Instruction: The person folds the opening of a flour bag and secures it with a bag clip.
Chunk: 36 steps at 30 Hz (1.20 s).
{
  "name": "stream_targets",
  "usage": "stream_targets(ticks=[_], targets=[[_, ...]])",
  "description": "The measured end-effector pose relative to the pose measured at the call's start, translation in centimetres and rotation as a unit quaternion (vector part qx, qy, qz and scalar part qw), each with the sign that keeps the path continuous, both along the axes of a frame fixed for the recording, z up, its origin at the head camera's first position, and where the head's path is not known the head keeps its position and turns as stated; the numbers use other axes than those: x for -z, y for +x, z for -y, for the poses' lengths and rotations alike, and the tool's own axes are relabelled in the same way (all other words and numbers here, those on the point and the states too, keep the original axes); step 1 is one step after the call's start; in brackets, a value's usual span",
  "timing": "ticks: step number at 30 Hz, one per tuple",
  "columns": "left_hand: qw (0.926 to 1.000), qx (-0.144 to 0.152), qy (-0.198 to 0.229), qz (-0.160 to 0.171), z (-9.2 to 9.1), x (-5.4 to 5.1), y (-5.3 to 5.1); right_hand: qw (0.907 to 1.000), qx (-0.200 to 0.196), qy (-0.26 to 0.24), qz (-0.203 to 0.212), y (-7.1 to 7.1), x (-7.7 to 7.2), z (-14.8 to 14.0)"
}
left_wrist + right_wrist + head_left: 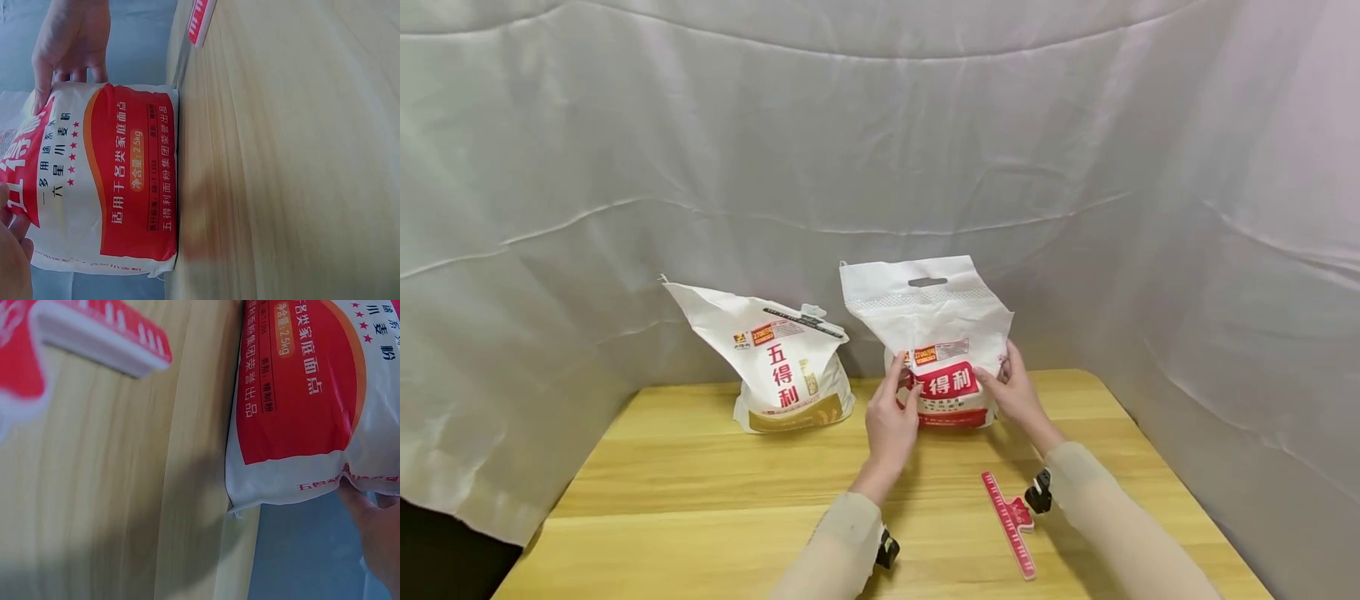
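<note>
A white and red flour bag stands upright on the table, its flat top with a handle slot leaning back. My left hand grips its left side, thumb on the front. On the opposite side, my right hand holds the bag with the thumb on the front and fingers round the edge. The left wrist view shows the bag's lower front between both hands. In the right wrist view, fingers of the right hand press into the bag's side. A red ruler-like clip lies nearer me, below the right hand.
To the left stands a second flour bag, white and gold, its top folded over under a black clip. Both bags are near the back edge of the wooden table. A grey curtain hangs behind and on both sides.
</note>
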<state>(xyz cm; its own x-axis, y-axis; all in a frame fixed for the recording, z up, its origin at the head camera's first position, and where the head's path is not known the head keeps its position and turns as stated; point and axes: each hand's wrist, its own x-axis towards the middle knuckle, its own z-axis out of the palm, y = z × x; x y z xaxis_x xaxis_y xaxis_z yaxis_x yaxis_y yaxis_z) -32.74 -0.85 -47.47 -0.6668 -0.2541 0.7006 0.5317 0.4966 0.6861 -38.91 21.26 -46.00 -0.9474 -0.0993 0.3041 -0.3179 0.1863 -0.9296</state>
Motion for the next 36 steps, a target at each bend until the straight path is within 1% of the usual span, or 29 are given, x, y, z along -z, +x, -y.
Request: stream_targets(ticks=[6, 11, 16, 19, 23, 26, 30, 31, 33, 36], targets=[[1.0, -0.006, -0.001, -0.001, 0.6, -0.1, -0.1, 0.9999, -0.004, 0.012, -0.002, -0.1, -0.4, 0.6], [0.9999, -0.013, -0.004, 0.002, 1.2, -0.1, 0.0, 0.9998, -0.01, 0.017, 0.003, -0.2, -0.4, 1.2], [0.9998, -0.014, -0.015, 0.001, 1.9, -0.2, 0.2, 0.9998, -0.015, 0.006, 0.008, -0.2, -0.4, 1.8], [0.9998, -0.011, -0.014, -0.001, 2.3, -0.2, 0.2, 0.9998, -0.02, 0.002, 0.008, -0.2, -0.5, 2.2], [0.9999, -0.008, -0.015, -0.002, 2.9, -0.2, 0.2, 0.9997, -0.021, 0.007, 0.006, -0.3, -0.5, 2.5], [0.9996, -0.013, -0.025, -0.004, 3.3, -0.2, 0.2, 0.9996, -0.023, 0.011, 0.008, -0.4, -0.6, 2.5], [0.9983, -0.032, -0.049, 0.001, 3.9, -0.3, 0.3, 0.9994, -0.03, 0.01, 0.014, -0.4, -0.8, 2.6], [0.9978, -0.037, -0.055, -0.001, 4.1, -0.4, 0.4, 0.9994, -0.029, 0.008, 0.014, -0.4, -0.9, 2.6], [0.9966, -0.047, -0.065, -0.018, 4.4, -0.5, 0.3, 0.9995, -0.026, 0.005, 0.019, -0.4, -1.1, 2.5], [0.9936, -0.062, -0.072, -0.062, 5.0, -0.9, 0.2, 0.9998, -0.016, 0.001, 0.016, -0.2, -1.3, 2.3]])
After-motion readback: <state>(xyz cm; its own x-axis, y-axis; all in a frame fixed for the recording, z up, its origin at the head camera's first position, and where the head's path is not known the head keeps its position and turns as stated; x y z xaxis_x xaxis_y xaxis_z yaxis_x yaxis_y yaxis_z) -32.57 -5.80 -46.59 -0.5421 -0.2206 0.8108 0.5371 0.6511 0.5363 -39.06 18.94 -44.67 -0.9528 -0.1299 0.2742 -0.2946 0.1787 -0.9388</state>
